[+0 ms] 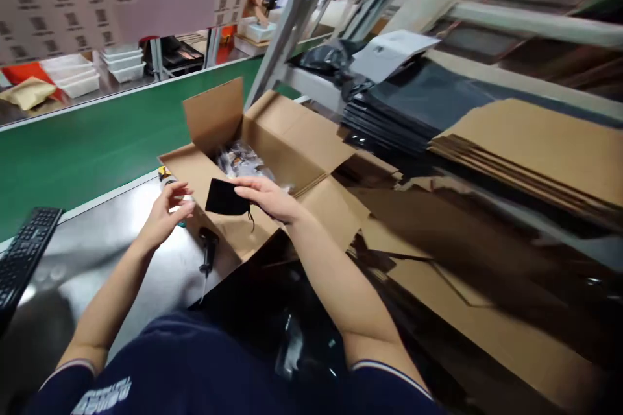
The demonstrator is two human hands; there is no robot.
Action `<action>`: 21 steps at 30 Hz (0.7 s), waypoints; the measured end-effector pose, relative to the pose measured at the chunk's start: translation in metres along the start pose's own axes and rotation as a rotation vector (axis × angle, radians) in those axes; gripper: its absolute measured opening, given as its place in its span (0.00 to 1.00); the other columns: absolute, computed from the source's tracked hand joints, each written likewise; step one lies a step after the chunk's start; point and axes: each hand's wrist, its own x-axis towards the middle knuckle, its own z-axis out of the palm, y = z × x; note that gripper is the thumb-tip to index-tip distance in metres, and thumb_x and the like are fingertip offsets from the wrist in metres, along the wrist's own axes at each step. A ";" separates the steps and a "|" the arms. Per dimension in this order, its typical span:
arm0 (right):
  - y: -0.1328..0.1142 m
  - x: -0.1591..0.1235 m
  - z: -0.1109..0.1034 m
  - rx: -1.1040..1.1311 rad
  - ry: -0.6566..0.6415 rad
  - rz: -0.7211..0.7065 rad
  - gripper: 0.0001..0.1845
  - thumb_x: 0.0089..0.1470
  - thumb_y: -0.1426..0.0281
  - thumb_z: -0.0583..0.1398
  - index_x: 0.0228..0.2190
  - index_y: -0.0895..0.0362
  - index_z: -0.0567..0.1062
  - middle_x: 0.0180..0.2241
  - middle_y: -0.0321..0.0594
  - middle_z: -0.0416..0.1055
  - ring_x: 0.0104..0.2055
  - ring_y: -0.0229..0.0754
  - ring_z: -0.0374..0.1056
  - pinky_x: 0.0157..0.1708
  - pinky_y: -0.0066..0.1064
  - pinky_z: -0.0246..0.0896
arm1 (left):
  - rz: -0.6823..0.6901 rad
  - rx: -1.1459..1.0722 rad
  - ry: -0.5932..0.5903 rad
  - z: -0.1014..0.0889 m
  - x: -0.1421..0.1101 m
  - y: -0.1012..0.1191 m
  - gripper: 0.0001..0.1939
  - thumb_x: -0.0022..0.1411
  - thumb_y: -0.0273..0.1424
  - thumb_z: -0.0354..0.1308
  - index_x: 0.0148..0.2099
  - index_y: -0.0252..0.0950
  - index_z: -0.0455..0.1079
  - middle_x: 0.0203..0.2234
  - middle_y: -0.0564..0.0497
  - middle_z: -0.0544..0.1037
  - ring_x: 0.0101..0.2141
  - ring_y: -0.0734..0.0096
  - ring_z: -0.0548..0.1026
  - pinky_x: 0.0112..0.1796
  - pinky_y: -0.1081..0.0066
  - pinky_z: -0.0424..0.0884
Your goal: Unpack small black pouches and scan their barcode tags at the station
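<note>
My right hand grips a small black drawstring pouch by its right end, and a thin cord dangles below it. Just left of the pouch is my left hand, its fingers apart and nothing in them. Both hands are over or beside an opened cardboard box with its flaps spread. Inside the box lie several small items in clear plastic bags. A black handheld scanner rests on the metal table near the box's front flap. Behind my left hand stands a small yellow-and-black roll or bottle, partly hidden.
A black keyboard lies on the metal table at the left. To the right are stacked black mailer bags and flat cardboard sheets. A sheet of printed codes hangs above. Another person's hand shows beyond the green panel.
</note>
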 end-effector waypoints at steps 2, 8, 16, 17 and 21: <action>-0.009 -0.012 0.079 0.047 -0.070 -0.018 0.20 0.54 0.54 0.68 0.42 0.55 0.80 0.35 0.38 0.80 0.38 0.42 0.75 0.39 0.33 0.73 | -0.046 -0.066 -0.072 -0.016 -0.026 0.003 0.29 0.47 0.46 0.78 0.47 0.36 0.76 0.37 0.50 0.80 0.34 0.70 0.77 0.35 0.70 0.76; 0.016 -0.029 0.276 0.150 0.086 -0.127 0.26 0.46 0.57 0.76 0.43 0.54 0.76 0.36 0.37 0.78 0.36 0.40 0.74 0.36 0.31 0.72 | -0.032 -0.098 0.228 -0.134 -0.137 -0.022 0.24 0.47 0.47 0.77 0.34 0.35 0.73 0.25 0.56 0.75 0.28 0.74 0.72 0.31 0.73 0.69; 0.006 -0.040 0.411 -0.185 -0.053 -0.447 0.12 0.58 0.60 0.69 0.37 0.52 0.75 0.34 0.36 0.78 0.34 0.40 0.75 0.37 0.34 0.73 | 0.473 0.602 0.121 -0.257 -0.264 -0.001 0.18 0.64 0.33 0.67 0.55 0.41 0.75 0.50 0.43 0.82 0.50 0.60 0.80 0.55 0.56 0.75; 0.000 -0.042 0.417 -0.247 -0.134 -0.506 0.09 0.60 0.63 0.68 0.38 0.52 0.76 0.34 0.36 0.78 0.34 0.40 0.74 0.38 0.33 0.72 | 0.539 0.643 0.047 -0.262 -0.273 0.003 0.15 0.66 0.31 0.65 0.54 0.41 0.76 0.48 0.43 0.83 0.49 0.62 0.81 0.53 0.58 0.77; -0.016 -0.045 0.421 -0.330 -0.417 -0.679 0.03 0.64 0.68 0.65 0.40 0.53 0.78 0.35 0.38 0.80 0.35 0.40 0.75 0.38 0.32 0.71 | 0.637 0.686 -0.020 -0.265 -0.299 0.009 0.09 0.68 0.28 0.62 0.50 0.39 0.76 0.38 0.46 0.82 0.38 0.67 0.80 0.38 0.70 0.77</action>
